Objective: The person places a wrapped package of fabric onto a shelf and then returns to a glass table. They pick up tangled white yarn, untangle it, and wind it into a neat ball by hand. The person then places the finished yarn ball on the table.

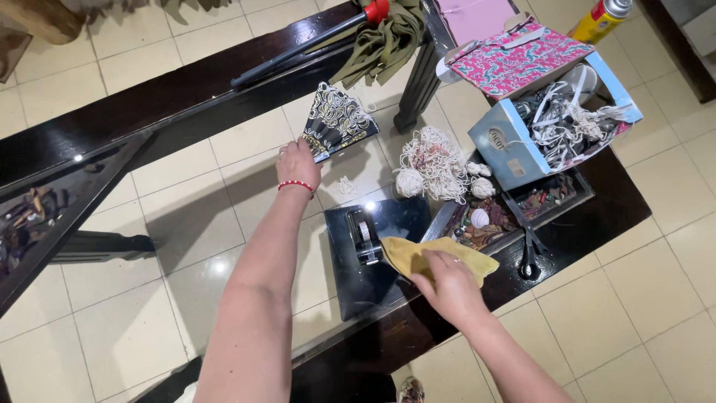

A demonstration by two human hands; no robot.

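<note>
Near right: my right hand point(453, 287) clamps yellow cloth point(436, 257) on glass table point(224, 224), cloth's long axis running left-right, tape dispenser point(365, 235) just left. Farther, my left hand point(297, 163) closed on patterned fan point(337, 121), fan lying far-right of hand. Cord pile point(435, 163) right.

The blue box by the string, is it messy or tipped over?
Yes. The blue box lies tipped on its side, with tangled cords bulging out. A loose heap of string sprawls on the glass table beside it. The left hand holds a fan; the right hand holds a yellow cloth.
</note>
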